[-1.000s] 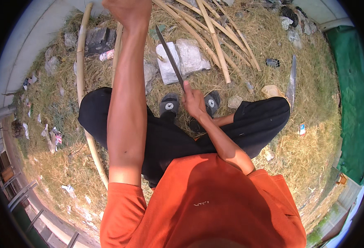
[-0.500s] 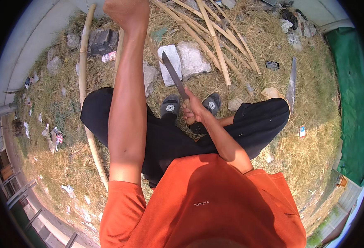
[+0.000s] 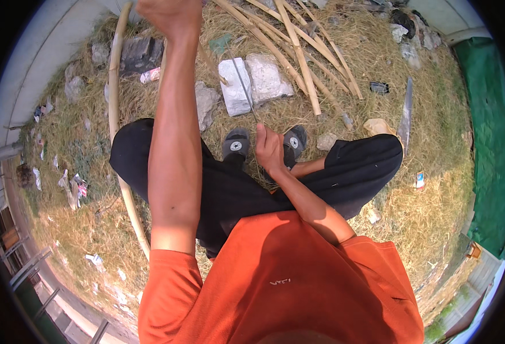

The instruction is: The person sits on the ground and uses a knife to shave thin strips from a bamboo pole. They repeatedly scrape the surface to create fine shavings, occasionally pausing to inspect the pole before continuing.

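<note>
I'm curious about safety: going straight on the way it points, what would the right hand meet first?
The right hand would probably meet the white block first, though depth is unclear.

Dry grass [image 3: 430, 212] right across the ground here, and over on the right a green sheet [image 3: 487, 149] runs along the edge, a small packet [image 3: 419, 180] lying in the sun near it! Upper left now, a pink-and-white container [image 3: 150, 75] sits just beside a dark block [image 3: 142, 55], the pale wall [image 3: 34, 63] curving beyond, and below that, scattered litter [image 3: 72, 192]!
</note>
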`<state>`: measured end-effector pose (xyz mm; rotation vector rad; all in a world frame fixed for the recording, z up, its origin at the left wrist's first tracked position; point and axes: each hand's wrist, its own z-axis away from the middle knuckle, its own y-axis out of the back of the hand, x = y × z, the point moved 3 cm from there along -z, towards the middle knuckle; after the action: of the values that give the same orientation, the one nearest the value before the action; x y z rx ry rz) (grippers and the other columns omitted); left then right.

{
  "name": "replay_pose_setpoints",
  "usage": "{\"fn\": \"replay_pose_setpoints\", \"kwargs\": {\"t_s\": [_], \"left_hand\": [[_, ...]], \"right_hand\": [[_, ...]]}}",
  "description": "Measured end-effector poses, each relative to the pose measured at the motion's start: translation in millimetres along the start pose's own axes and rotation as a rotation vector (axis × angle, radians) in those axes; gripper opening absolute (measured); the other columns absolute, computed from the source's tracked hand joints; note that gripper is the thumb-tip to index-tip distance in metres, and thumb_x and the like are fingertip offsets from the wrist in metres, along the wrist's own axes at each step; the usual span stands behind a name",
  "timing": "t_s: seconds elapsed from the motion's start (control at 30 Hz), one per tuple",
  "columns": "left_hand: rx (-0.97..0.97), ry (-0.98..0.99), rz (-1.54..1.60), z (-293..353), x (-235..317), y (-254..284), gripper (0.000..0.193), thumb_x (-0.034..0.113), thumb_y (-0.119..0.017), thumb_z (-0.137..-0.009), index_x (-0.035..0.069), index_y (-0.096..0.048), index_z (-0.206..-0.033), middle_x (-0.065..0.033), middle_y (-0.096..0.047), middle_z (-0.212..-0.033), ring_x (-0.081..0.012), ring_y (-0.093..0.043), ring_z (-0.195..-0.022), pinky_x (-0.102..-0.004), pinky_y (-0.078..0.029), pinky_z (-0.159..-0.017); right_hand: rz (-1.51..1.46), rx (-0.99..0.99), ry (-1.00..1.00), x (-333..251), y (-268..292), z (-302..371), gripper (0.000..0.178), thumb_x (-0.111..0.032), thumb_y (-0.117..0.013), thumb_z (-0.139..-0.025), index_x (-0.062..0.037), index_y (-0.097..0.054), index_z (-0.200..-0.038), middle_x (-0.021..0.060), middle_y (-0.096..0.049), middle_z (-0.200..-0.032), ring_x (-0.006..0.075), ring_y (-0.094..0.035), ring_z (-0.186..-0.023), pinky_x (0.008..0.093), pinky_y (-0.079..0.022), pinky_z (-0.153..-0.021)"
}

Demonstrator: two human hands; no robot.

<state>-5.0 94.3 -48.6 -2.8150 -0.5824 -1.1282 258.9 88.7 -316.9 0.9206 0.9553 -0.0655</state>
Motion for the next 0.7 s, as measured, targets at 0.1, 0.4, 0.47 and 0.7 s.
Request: {"fn": "replay_pose_setpoints", "kwargs": {"t_s": [0.1,0.4,0.47,0.7], "left_hand": [[-0.025,0.045,0.036,2,3,3,0.048,0.038,-0.048,-0.101,-0.003,-0.056,-0.075,-0.0124,-0.043,-0.053,-0.0213,-0.046,-0.05,-0.0427,-0.036,-0.051],[-0.015,-0.027,0.07,0,-1,4,0.05,0.038,-0.047,-0.101,-0.002,-0.055,-0.073,-0.011,-0.041,-0.053,-0.0211,-0.044,-0.051,-0.0423,-0.036,-0.052],[-0.022,-0.06,0.038,1,0,3,0.05,0.038,-0.047,-0.101,-0.002,-0.054,-0.074,-0.012,-0.041,-0.054,-0.0224,-0.044,-0.052,-0.0434,-0.036,-0.053],[-0.058,0.072,0.124,4,3,2,0.048,0.038,-0.047,-0.102,0.0,-0.055,-0.072,-0.0072,-0.045,-0.053,-0.0175,-0.043,-0.047,-0.0387,-0.036,-0.049]], "right_hand": [[0.248,0.049,-0.087,32,-31,-4,0.067,-0.055,-0.039,-0.097,0.0021,-0.052,-0.064,0.0151,-0.052,-0.057,0.0244,-0.05,-0.046,0.0396,-0.047,-0.056],[-0.912,-0.639,-0.585,21,1,-17,0.062,-0.056,-0.041,-0.098,-0.0016,-0.051,-0.069,0.0073,-0.049,-0.051,0.0172,-0.045,-0.039,0.0376,-0.043,-0.049],[-0.402,-0.3,-0.194,-2,19,-18,0.056,-0.05,-0.044,-0.098,-0.0003,-0.053,-0.074,0.0081,-0.049,-0.05,0.0189,-0.049,-0.042,0.0381,-0.041,-0.049],[-0.183,0.193,0.28,-18,20,9,0.05,-0.039,-0.043,-0.1,0.0027,-0.054,-0.075,0.017,-0.056,-0.058,0.0363,-0.057,-0.054,0.0411,-0.044,-0.054]]}}
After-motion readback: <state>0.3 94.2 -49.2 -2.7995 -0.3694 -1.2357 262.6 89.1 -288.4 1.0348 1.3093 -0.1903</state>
